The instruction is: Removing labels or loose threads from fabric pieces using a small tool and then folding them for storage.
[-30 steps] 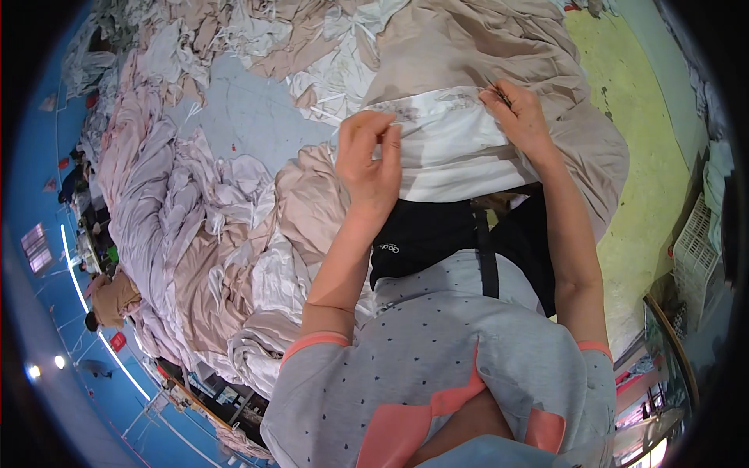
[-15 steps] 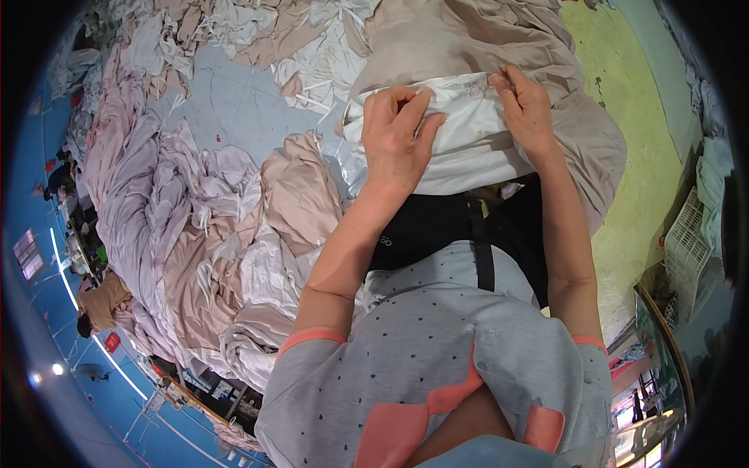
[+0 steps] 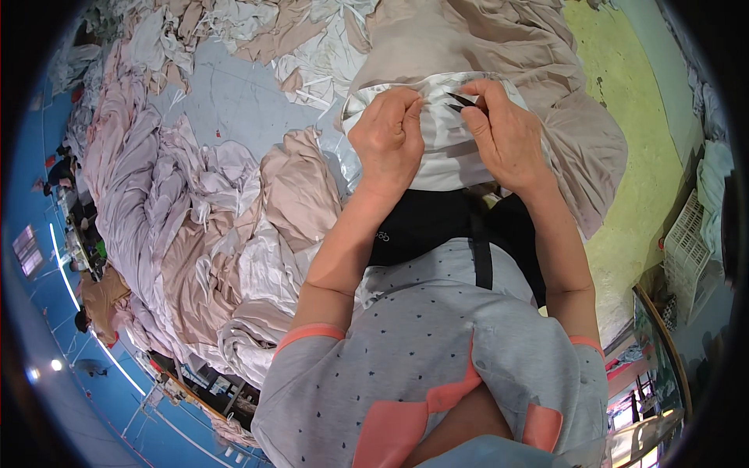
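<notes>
Across my lap lies a large beige cloth [image 3: 437, 47] with a white band [image 3: 449, 160] turned along its near side. Over the left part of that band is my left hand [image 3: 388, 129], its thumb and forefinger pinched together. Anything between those fingertips is too small to make out. My right hand [image 3: 505, 129] is closed around a pair of thread snips [image 3: 462, 101]. The two dark, pointed blades stick out from the fingers toward my left hand, with their tips apart. The handle part is hidden in my hand.
Heaps of crumpled beige, mauve and white cloth [image 3: 211, 257] spread to the left and far side. Grey floor [image 3: 234, 93] shows between them, yellow floor [image 3: 616, 117] to the right. A white plastic basket [image 3: 686, 249] stands at the right. People sit far left.
My right hand has let go of the white band's edge and turned inward, bringing the thread snips into sight. My left fingers have closed from a looser position into a pinch.
</notes>
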A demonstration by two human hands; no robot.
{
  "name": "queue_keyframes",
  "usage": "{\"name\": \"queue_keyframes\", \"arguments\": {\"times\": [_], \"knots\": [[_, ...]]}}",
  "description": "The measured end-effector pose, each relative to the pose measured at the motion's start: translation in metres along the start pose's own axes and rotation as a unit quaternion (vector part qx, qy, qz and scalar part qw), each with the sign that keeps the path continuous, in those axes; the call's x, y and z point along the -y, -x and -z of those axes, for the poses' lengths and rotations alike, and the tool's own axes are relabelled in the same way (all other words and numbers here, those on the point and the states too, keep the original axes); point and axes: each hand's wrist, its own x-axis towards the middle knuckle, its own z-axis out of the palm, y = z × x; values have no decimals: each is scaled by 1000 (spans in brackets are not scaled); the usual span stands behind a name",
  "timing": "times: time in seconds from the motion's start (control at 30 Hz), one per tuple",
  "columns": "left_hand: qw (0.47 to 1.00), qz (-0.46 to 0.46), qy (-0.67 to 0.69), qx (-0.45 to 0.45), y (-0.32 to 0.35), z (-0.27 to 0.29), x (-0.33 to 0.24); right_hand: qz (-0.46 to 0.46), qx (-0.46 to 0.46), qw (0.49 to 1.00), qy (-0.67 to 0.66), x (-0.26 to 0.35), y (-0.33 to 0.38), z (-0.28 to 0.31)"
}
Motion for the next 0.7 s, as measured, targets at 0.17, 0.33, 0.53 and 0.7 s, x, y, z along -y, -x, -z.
{"name": "queue_keyframes", "arguments": {"times": [0.17,0.33,0.53,0.7], "knots": [[999,30,38,-1,2,0,-1,92,-19,995,25,-2,-2,-3],[995,51,86,-4,9,-5,-1,133,-60,986,84,2,-4,-7],[993,29,111,-24,12,-6,-1,154,-91,978,109,5,-5,-9],[993,10,116,-28,13,-6,0,151,-89,976,131,4,-5,-11]]}}
